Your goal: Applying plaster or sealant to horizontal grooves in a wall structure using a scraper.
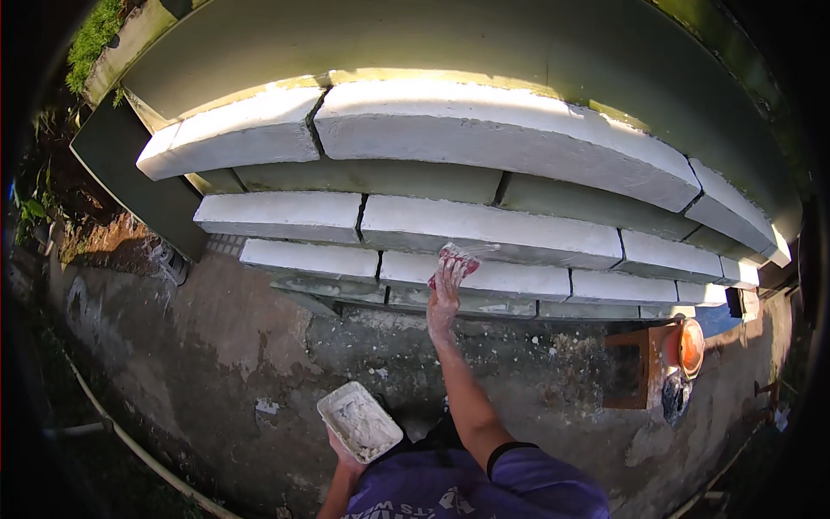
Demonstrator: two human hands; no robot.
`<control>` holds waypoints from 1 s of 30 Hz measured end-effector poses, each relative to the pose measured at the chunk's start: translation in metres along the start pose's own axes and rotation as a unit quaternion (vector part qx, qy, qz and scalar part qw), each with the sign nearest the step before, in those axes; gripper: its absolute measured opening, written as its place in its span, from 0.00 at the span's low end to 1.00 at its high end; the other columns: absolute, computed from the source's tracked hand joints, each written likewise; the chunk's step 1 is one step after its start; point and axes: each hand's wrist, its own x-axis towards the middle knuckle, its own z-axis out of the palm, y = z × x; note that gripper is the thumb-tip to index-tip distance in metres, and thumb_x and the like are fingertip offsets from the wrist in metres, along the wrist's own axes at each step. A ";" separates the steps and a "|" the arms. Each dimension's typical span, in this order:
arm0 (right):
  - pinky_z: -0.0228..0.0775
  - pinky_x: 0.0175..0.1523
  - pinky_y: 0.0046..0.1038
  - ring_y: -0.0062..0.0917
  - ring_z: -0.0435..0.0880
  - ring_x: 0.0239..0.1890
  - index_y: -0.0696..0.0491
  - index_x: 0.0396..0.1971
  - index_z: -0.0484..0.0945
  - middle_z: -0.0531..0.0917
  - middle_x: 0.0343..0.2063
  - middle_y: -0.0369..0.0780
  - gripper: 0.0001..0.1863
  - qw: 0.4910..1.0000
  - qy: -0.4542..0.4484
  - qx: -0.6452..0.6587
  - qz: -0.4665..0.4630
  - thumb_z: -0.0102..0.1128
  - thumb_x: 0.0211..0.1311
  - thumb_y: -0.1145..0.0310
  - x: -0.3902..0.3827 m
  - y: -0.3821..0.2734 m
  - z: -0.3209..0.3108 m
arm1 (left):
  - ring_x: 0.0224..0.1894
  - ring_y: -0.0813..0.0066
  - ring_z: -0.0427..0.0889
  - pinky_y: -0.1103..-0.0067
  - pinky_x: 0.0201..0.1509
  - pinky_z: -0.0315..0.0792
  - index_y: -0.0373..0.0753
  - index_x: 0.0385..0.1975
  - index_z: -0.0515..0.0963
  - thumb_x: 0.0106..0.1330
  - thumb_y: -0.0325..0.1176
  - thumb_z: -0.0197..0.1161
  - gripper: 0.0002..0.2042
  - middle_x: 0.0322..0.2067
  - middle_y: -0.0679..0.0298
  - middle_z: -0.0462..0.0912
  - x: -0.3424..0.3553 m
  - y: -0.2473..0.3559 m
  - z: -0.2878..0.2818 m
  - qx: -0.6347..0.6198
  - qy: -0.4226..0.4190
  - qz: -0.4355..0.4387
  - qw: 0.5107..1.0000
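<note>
My right hand (444,298) reaches forward, its fingers closed on a small reddish-pink scraper (463,263) smeared with white. The scraper touches or nearly touches the front face of the middle white ledge (510,231); contact is hard to make out. White residue coats the hand and fingers. Low in front of my body, my left hand (336,445) grips the side of a shallow, white rectangular tub (325,404). White paste (363,424) lies inside the tub, spread over its bottom and walls.
An upper white ledge (484,143) and a lower one (501,275) run alongside, with dark joints between blocks. On the right, an orange bucket (690,346) stands by a brown wooden stool (641,368) and a dark plastic bag (675,398). A white-stained bucket (173,264) sits at left.
</note>
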 end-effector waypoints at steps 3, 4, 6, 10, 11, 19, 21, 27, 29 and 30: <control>0.60 0.67 0.40 0.45 0.67 0.64 0.56 0.59 0.71 0.71 0.60 0.47 0.31 0.999 -0.045 0.012 -0.001 0.51 0.51 0.88 -0.019 -0.011 0.007 | 0.54 0.55 0.76 0.56 0.57 0.71 0.45 0.63 0.64 0.64 0.67 0.38 0.37 0.54 0.59 0.74 0.004 0.016 0.001 0.014 -0.018 -0.008 1.000; 0.59 0.67 0.41 0.44 0.68 0.63 0.55 0.58 0.71 0.72 0.59 0.46 0.30 0.995 -0.073 0.067 -0.002 0.50 0.52 0.89 -0.026 -0.012 0.001 | 0.54 0.55 0.76 0.56 0.57 0.71 0.45 0.63 0.64 0.64 0.67 0.39 0.36 0.55 0.59 0.74 0.004 0.022 0.002 0.025 -0.039 -0.010 0.999; 0.58 0.68 0.41 0.42 0.68 0.63 0.56 0.59 0.71 0.71 0.59 0.48 0.30 0.991 -0.095 0.094 -0.011 0.48 0.54 0.90 -0.034 -0.024 -0.019 | 0.54 0.56 0.75 0.57 0.57 0.71 0.45 0.63 0.64 0.65 0.66 0.39 0.36 0.55 0.59 0.74 0.004 0.035 0.003 0.021 -0.036 -0.011 0.999; 0.60 0.66 0.37 0.41 0.66 0.65 0.59 0.61 0.68 0.68 0.62 0.50 0.28 0.975 0.155 0.061 0.148 0.47 0.58 0.88 -0.013 -0.022 -0.053 | 0.55 0.57 0.75 0.57 0.58 0.70 0.45 0.63 0.63 0.66 0.65 0.39 0.35 0.56 0.60 0.73 0.006 0.058 0.005 0.022 -0.055 -0.006 0.998; 0.60 0.66 0.37 0.41 0.66 0.65 0.59 0.61 0.68 0.68 0.62 0.50 0.28 0.975 0.160 0.053 0.148 0.47 0.58 0.88 0.000 -0.016 -0.055 | 0.55 0.57 0.75 0.57 0.58 0.70 0.45 0.63 0.63 0.66 0.65 0.39 0.35 0.56 0.60 0.73 0.010 0.061 0.001 0.024 -0.059 -0.014 0.998; 0.63 0.63 0.34 0.42 0.64 0.66 0.61 0.60 0.67 0.68 0.61 0.51 0.25 0.959 0.214 0.029 0.185 0.49 0.61 0.84 0.043 -0.047 0.032 | 0.59 0.55 0.71 0.55 0.62 0.67 0.46 0.64 0.62 0.65 0.67 0.39 0.36 0.59 0.60 0.70 0.030 0.096 -0.051 0.012 -0.034 -0.029 0.999; 0.62 0.63 0.35 0.42 0.64 0.65 0.59 0.60 0.68 0.69 0.61 0.51 0.26 0.966 0.178 0.054 0.179 0.49 0.60 0.85 0.032 -0.073 0.052 | 0.59 0.55 0.71 0.56 0.62 0.67 0.46 0.64 0.62 0.65 0.67 0.39 0.36 0.59 0.61 0.70 0.033 0.108 -0.050 0.023 -0.040 -0.026 0.999; 0.66 0.57 0.30 0.37 0.72 0.59 0.56 0.60 0.69 0.72 0.58 0.51 0.28 0.968 0.041 0.163 0.186 0.49 0.57 0.87 -0.019 -0.098 0.067 | 0.59 0.56 0.71 0.55 0.62 0.67 0.47 0.64 0.61 0.65 0.67 0.39 0.36 0.59 0.61 0.70 0.049 0.137 -0.056 0.035 -0.066 -0.052 0.996; 0.70 0.51 0.25 0.31 0.79 0.53 0.58 0.60 0.68 0.74 0.57 0.50 0.28 0.974 0.025 0.164 0.154 0.49 0.58 0.88 -0.018 -0.096 0.053 | 0.59 0.55 0.71 0.55 0.62 0.67 0.47 0.64 0.61 0.65 0.67 0.39 0.36 0.59 0.61 0.70 0.054 0.147 -0.060 0.040 -0.066 -0.059 0.995; 0.67 0.56 0.29 0.37 0.73 0.58 0.57 0.61 0.68 0.72 0.58 0.51 0.28 0.981 0.057 0.123 0.139 0.49 0.59 0.86 -0.015 -0.093 0.041 | 0.58 0.56 0.72 0.55 0.61 0.67 0.48 0.64 0.62 0.65 0.67 0.38 0.36 0.59 0.62 0.70 0.055 0.152 -0.063 0.040 -0.053 -0.052 0.996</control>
